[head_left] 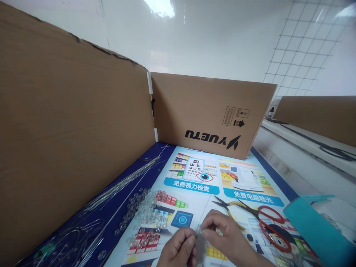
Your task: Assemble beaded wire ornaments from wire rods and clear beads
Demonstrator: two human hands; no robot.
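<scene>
My left hand [179,247] and my right hand [224,231] meet above the printed poster [214,191], fingertips almost touching. Both are closed in a pinch. Something small and glinting shows between the fingertips, too small to name. Many clear round beads [150,211] lie loose to the left of my hands. Just beyond my right hand rest pliers [232,203] with yellow handles, partly hidden by that hand. Scissors [271,215] with red handles lie to its right.
Bundled thin clear strands [122,185] run along the blue table surface [164,151] at left. Cardboard panels wall off the left [75,107] and the back [205,111]. A turquoise box-like thing [314,226] stands at the right edge.
</scene>
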